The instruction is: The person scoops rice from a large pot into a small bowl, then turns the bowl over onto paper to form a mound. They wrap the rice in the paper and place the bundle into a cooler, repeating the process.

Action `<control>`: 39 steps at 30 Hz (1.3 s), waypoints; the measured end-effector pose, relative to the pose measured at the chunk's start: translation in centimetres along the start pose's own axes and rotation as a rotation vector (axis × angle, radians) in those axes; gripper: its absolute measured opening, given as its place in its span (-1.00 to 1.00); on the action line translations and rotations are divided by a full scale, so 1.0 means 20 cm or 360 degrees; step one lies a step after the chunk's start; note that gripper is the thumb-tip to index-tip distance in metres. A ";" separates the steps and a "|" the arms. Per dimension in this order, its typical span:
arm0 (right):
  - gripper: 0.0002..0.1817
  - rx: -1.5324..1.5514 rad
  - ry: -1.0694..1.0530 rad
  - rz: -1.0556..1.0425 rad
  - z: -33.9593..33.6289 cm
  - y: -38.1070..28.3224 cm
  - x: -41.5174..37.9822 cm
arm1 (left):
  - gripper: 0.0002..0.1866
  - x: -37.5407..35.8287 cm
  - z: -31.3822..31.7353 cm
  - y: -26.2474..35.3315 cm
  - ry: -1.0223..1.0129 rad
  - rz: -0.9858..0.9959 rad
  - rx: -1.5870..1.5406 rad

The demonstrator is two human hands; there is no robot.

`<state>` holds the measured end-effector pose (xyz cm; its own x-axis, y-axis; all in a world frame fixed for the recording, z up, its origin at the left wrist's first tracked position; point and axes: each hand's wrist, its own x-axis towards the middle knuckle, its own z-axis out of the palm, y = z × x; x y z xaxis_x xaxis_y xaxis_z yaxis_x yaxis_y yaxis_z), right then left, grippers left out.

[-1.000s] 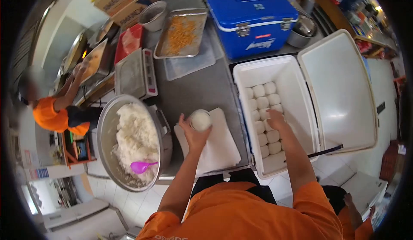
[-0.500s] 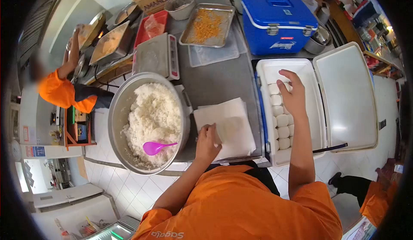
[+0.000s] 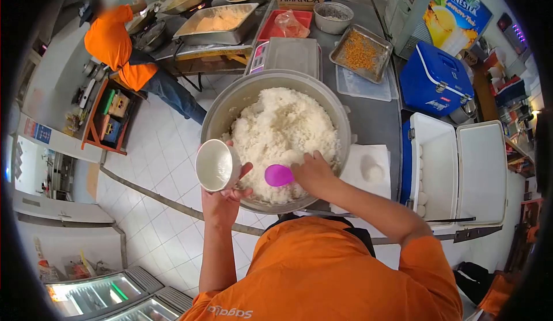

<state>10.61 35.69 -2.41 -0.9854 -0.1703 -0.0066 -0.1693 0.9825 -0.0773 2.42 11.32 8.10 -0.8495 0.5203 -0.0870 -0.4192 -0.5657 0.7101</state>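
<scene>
My left hand (image 3: 226, 197) grips a small white bowl (image 3: 214, 168), tilted so its inside faces me, over the left rim of a large metal pot (image 3: 214, 111). White cooked rice (image 3: 282, 114) fills much of the pot. My right hand (image 3: 314, 174) is closed on the handle of a purple rice spoon (image 3: 279, 175), whose head rests at the near side of the rice. Its handle is mostly hidden by my fingers. To the right of the pot lies a stack of white paper sheets (image 3: 380, 188) with a round mark on top.
An open white cooler box (image 3: 438, 200) holds several round white parcels at right. Behind it is a closed blue cooler (image 3: 436, 79). A scale (image 3: 294, 55), a tray with orange crumbs (image 3: 362, 54) and a red tray (image 3: 305, 19) stand behind the pot. Another person (image 3: 118, 44) is at the stoves.
My view has turned left. My left hand has gone from the paper stack to hold the bowl. My right hand has left the open cooler and taken hold of the rice spoon.
</scene>
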 end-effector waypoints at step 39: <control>-0.82 0.0487 0.0015 0.0188 -0.61 -0.20 0.16 | -0.43 0.26 -0.34 -0.10 0.0082 -0.0902 0.0329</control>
<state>7.97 32.24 9.95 -0.9982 -0.0545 -0.0243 -0.0415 0.9270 -0.3726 -3.29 10.82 1.52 -0.5287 0.6697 -0.5215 -0.7446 -0.0709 0.6638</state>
